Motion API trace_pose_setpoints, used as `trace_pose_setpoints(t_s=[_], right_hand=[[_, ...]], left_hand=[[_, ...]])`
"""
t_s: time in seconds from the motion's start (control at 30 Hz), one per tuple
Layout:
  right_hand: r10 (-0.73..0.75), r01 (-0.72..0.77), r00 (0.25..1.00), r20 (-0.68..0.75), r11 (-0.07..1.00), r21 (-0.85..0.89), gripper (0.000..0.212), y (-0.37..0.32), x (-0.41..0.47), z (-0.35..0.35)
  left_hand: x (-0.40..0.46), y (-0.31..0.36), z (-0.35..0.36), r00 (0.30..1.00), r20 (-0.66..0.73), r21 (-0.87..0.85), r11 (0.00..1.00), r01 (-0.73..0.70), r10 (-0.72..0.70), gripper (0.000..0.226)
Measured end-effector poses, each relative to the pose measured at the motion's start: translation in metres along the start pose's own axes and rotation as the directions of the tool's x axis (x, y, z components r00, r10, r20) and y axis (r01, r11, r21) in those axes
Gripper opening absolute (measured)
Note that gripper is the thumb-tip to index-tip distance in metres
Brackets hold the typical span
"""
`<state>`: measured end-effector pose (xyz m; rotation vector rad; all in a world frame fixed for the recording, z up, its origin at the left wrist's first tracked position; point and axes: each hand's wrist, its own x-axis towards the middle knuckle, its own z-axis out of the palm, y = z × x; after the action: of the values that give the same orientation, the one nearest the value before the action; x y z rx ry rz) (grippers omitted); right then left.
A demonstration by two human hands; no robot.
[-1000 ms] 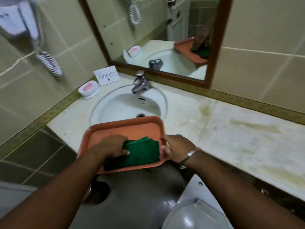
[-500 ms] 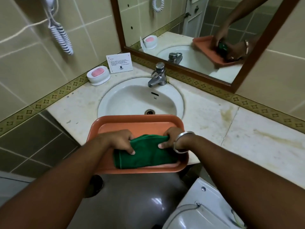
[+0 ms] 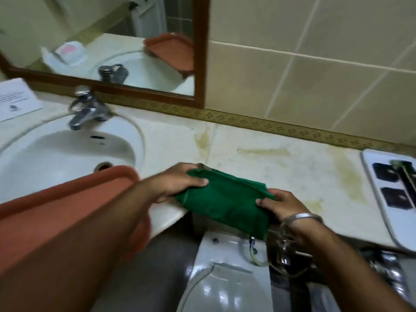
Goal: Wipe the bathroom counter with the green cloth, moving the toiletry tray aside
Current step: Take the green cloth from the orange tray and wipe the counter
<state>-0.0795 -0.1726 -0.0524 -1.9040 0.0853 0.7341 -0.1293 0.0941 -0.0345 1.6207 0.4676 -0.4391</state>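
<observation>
The folded green cloth (image 3: 222, 201) hangs between both hands at the front edge of the stained marble counter (image 3: 258, 158). My left hand (image 3: 177, 183) grips its left end with the thumb on top. My right hand (image 3: 279, 203), with a metal bangle on the wrist, pinches its right end. An orange tray (image 3: 67, 194) lies at the lower left, resting over the front of the sink (image 3: 56, 152); my left forearm crosses above it. A white toiletry tray (image 3: 391, 192) with dark items sits at the counter's far right.
A chrome tap (image 3: 85, 109) stands behind the basin, with a white notice card (image 3: 18, 100) to its left. A wood-framed mirror (image 3: 198, 52) hangs above. A white toilet tank and lid (image 3: 227, 266) stand below the counter edge, beside metal pipework.
Both hands have lifted the green cloth out of the orange tray and carried it right, to the counter's front edge. The view has swung right, bringing the white tray into sight.
</observation>
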Motion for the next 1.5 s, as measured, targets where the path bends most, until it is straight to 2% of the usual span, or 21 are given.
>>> trace_pose_setpoints(t_s=[0.07,0.1,0.2,0.27,0.33,0.37,0.4,0.47,0.5,0.6,0.67,0.77,0.83,0.9,1.03,1.17,1.23,1.3,1.37,1.4,1.5], right_hand=[[0.054,-0.048,0.992,-0.118,0.997,0.058,0.005,0.017,0.002,-0.051],[0.078,-0.058,0.979,-0.186,0.992,0.115,0.006,0.024,0.003,-0.073],[0.189,-0.066,0.916,-0.354,0.941,0.332,0.008,0.036,0.007,-0.125],[0.205,-0.071,0.874,-0.44,0.95,0.303,0.003,0.042,0.012,-0.145],[0.1,-0.182,0.857,-0.506,0.976,-0.116,0.014,0.05,0.019,-0.159],[0.031,-0.261,0.858,-0.513,0.886,-0.384,0.027,0.048,0.019,-0.161],[-0.039,-0.334,0.853,-0.521,0.725,-0.602,0.042,0.05,0.028,-0.162],[-0.283,-0.221,0.863,-0.417,0.531,-0.818,0.068,0.044,0.039,-0.154],[-0.371,-0.118,0.871,-0.321,0.477,-0.871,0.074,0.037,0.043,-0.146],[-0.375,0.09,0.927,-0.018,0.268,-0.959,0.079,0.034,0.08,-0.129],[-0.36,0.125,0.933,0.033,0.237,-0.963,0.083,0.036,0.107,-0.122],[-0.407,0.098,0.912,-0.045,0.324,-0.941,0.081,0.031,0.128,-0.124],[-0.414,0.07,0.906,-0.086,0.346,-0.936,0.08,0.026,0.139,-0.122],[-0.427,0.083,0.902,-0.055,0.297,-0.951,0.079,0.019,0.151,-0.117],[-0.471,0.238,0.869,0.149,0.134,-0.962,0.073,-0.003,0.176,-0.097],[-0.476,0.352,0.832,0.283,0.061,-0.934,0.068,-0.03,0.194,-0.041],[-0.454,0.525,0.742,0.493,-0.063,-0.849,0.066,-0.022,0.171,-0.023],[-0.37,0.708,0.562,0.74,-0.247,-0.661,0.062,0.005,0.129,-0.038],[-0.329,0.798,0.434,0.839,-0.293,-0.527,0.057,0.023,0.102,-0.083],[-0.36,0.801,0.43,0.828,-0.271,-0.534,0.053,0.026,0.103,-0.109],[-0.383,0.726,0.585,0.714,-0.145,-0.672,0.053,0.009,0.143,-0.147]], left_hand=[[0.047,0.011,0.053,0.999,0.044,-0.002,1.0,0.002,-0.002,0.04],[0.066,0.02,0.076,0.999,0.051,-0.03,1.0,0.003,-0.002,0.04],[0.103,0.051,0.125,0.995,0.099,-0.327,0.945,0.02,0.013,0.031],[0.111,0.06,0.137,0.997,0.046,-0.391,0.92,-0.037,0.059,0.031],[0.104,0.048,0.128,0.973,-0.101,-0.071,0.974,-0.213,0.206,0.032],[0.098,0.037,0.116,0.929,-0.16,0.194,0.934,-0.301,0.333,0.036],[0.099,0.022,0.1,0.877,-0.189,0.473,0.824,-0.313,0.442,0.043],[0.096,-0.002,0.06,0.809,-0.225,0.785,0.593,-0.179,0.542,0.064],[0.093,-0.01,0.04,0.809,-0.277,0.828,0.556,-0.073,0.518,0.074],[0.095,-0.027,-0.003,0.811,-0.383,0.881,0.439,0.176,0.443,0.095],[0.104,-0.034,-0.016,0.823,-0.379,0.902,0.367,0.227,0.423,0.102],[0.111,-0.038,-0.021,0.852,-0.344,0.921,0.32,0.223,0.394,0.102],[0.114,-0.043,-0.023,0.849,-0.332,0.929,0.296,0.22,0.411,0.103],[0.119,-0.046,-0.027,0.846,-0.321,0.935,0.284,0.212,0.425,0.103],[0.13,-0.05,-0.03,0.853,-0.31,0.942,0.259,0.215,0.42,0.102],[0.126,-0.046,-0.025,0.84,-0.327,0.93,0.305,0.204,0.433,0.103],[0.122,-0.044,-0.025,0.842,-0.324,0.93,0.308,0.201,0.432,0.103],[0.12,-0.043,-0.025,0.841,-0.326,0.929,0.313,0.2,0.433,0.103],[0.12,-0.042,-0.026,0.838,-0.325,0.927,0.323,0.191,0.439,0.103],[0.121,-0.042,-0.026,0.835,-0.328,0.924,0.332,0.187,0.442,0.103],[0.122,-0.044,-0.026,0.832,-0.322,0.924,0.343,0.171,0.451,0.103]])
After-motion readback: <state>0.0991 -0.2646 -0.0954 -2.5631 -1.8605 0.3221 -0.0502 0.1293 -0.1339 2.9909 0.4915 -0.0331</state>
